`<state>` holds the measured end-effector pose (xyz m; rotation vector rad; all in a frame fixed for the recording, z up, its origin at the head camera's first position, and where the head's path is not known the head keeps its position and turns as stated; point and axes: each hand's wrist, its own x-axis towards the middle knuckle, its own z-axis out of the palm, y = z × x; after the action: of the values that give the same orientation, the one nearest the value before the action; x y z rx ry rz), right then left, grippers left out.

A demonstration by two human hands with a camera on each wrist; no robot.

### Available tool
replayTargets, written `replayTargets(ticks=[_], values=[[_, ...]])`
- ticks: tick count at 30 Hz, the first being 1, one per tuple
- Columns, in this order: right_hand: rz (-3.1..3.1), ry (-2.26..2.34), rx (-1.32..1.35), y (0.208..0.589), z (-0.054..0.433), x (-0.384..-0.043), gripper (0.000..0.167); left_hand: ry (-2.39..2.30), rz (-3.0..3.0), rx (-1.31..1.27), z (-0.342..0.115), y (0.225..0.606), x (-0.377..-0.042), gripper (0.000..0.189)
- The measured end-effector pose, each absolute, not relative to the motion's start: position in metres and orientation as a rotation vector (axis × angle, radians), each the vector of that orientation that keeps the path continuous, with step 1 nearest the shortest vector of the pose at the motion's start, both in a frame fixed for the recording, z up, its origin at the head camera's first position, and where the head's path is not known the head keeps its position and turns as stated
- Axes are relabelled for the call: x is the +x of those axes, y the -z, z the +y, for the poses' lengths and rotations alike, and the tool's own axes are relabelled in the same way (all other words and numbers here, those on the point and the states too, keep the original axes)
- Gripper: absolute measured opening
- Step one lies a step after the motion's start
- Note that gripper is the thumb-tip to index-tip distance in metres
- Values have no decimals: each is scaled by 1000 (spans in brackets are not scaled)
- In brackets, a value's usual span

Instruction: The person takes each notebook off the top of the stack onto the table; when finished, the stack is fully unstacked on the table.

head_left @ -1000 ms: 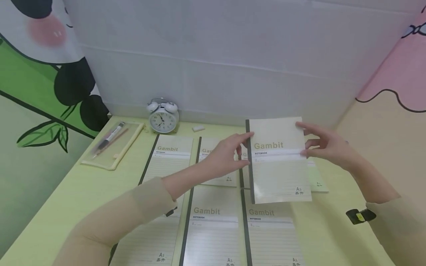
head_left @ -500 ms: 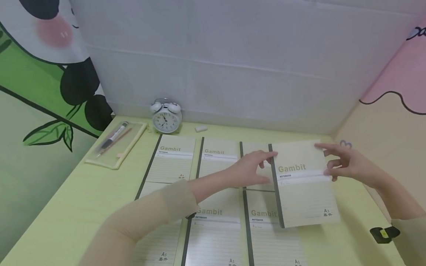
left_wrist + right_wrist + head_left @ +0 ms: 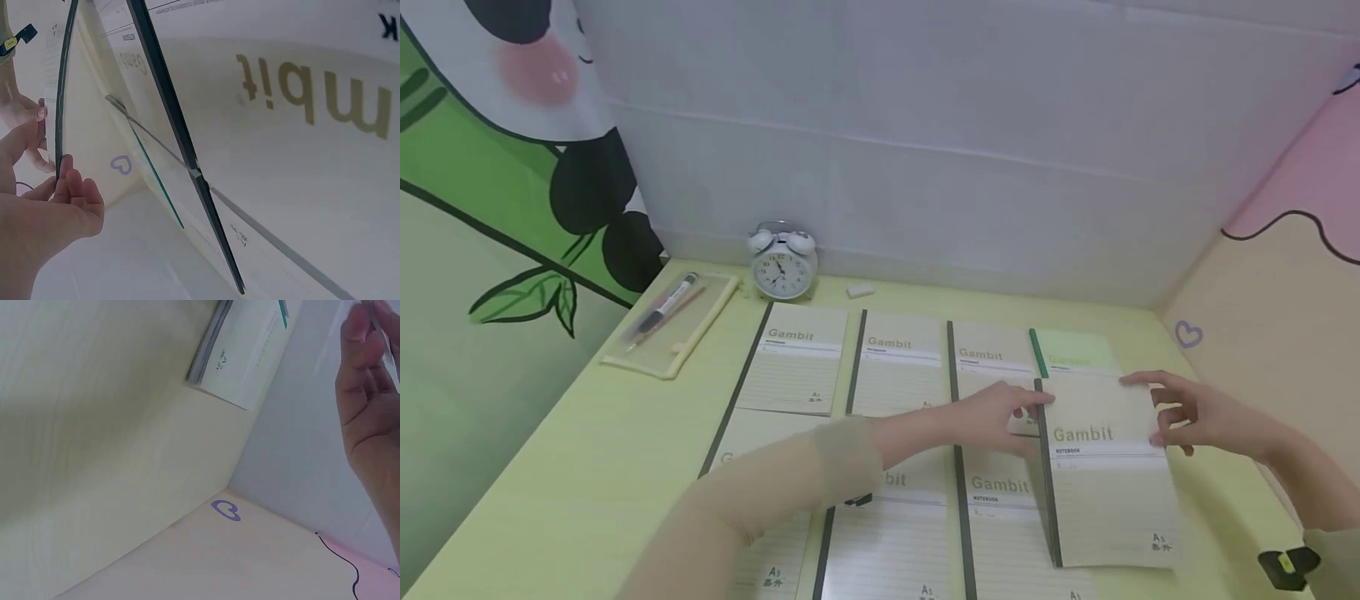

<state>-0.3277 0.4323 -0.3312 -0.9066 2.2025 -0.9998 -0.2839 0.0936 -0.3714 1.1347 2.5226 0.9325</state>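
Observation:
Between my two hands is a cream A5 notebook (image 3: 1112, 492) with a dark spine, held up over the right end of the front row. My left hand (image 3: 996, 417) pinches its spine edge near the top. The right hand (image 3: 1206, 417) pinches the opposite edge, thumb in front. Seen from the left wrist, the left hand (image 3: 56, 219) has its fingertips at the dark spine and the notebook stands off the table. A green-spined notebook (image 3: 1078, 350) lies just behind it, its lower part hidden. In the right wrist view, the right hand (image 3: 375, 400) grips a thin edge at the top.
Several matching notebooks (image 3: 891, 533) lie in two rows on the pale yellow table (image 3: 572, 483). At the back stand a white alarm clock (image 3: 782, 262) and a small eraser (image 3: 861, 290). A see-through pencil case (image 3: 673, 325) with pens lies left. Walls close off the back and right.
Both hands have carried the notebook right, toward the front and lower, from over the back row. The green-spined notebook behind it now shows more.

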Motion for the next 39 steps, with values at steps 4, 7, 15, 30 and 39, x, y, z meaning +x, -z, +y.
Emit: replayTargets(ticks=[4, 7, 15, 30, 39], values=[[2095, 1036, -971, 342, 435, -327, 69, -918, 2510, 1096, 100, 382, -285, 77], [2061, 1035, -983, 347, 438, -326, 69, -916, 2494, 1062, 103, 387, -284, 76], [2009, 1001, -946, 365, 452, -324, 67, -643, 2548, 1050, 118, 394, -276, 76], [1830, 1074, -899, 386, 472, -318, 67, -334, 2558, 1123, 141, 411, -272, 81], [1660, 1160, -840, 395, 481, -319, 69, -311, 2563, 1155, 139, 408, -273, 83]])
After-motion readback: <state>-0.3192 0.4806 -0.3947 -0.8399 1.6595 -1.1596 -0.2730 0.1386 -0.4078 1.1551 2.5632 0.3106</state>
